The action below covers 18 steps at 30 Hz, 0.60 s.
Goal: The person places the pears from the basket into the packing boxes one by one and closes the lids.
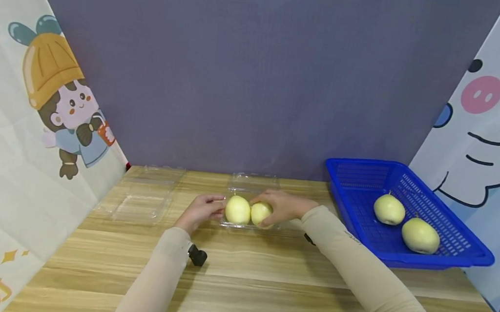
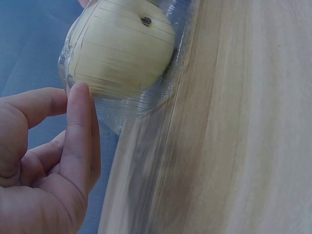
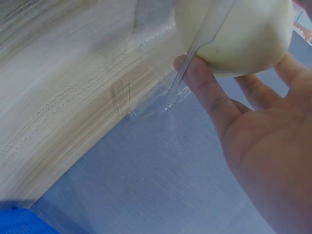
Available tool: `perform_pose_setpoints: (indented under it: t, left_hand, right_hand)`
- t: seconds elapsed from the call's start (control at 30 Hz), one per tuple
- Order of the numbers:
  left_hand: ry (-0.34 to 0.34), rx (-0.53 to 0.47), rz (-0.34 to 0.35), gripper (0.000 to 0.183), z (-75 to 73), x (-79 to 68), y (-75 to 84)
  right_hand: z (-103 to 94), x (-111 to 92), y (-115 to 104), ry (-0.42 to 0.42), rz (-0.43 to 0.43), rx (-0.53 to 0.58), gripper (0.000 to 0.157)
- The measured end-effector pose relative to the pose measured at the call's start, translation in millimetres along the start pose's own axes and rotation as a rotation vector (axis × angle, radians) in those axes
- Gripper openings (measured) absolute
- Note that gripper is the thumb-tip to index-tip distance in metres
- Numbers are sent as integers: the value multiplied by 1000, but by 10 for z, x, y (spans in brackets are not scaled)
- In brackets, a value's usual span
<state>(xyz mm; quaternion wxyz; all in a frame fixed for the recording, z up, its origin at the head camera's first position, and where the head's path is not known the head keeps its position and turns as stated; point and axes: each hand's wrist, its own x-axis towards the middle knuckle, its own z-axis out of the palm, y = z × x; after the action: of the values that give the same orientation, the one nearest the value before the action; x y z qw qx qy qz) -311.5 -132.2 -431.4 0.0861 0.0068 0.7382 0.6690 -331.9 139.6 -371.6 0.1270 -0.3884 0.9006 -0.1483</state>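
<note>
An open clear plastic box [image 1: 249,227] stands at the back middle of the table in the head view, its lid [image 1: 254,181] tipped back toward the wall. One pale yellow pear [image 1: 238,210] sits in its left half. My left hand [image 1: 203,212] pinches the box's left edge between thumb and fingertips, seen closely in the left wrist view. My right hand [image 1: 289,205] grips a second pear [image 1: 261,214] over the right half, right beside the first. In the right wrist view, fingers curl round this pear [image 3: 243,36], close to the box's clear rim.
Another clear plastic box [image 1: 137,208] lies open at the left of the wooden table [image 1: 239,287]. On the right, a blue basket [image 1: 354,233] holds two pears [image 1: 420,235]. A grey wall [image 1: 256,78] borders the table's back edge, with printed panels either side.
</note>
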Motion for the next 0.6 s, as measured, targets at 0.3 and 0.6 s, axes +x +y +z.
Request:
perform_pose_setpoints:
  t: [0.3, 0.6]
  left_hand:
    - [-2, -4, -2, 44, -9, 12, -20]
    - [-8, -12, -1, 44, -19, 21, -16]
  right_hand:
    - [-10, 7, -8, -58, 23, 12, 68]
    - [18, 46, 72, -78, 7, -5, 60]
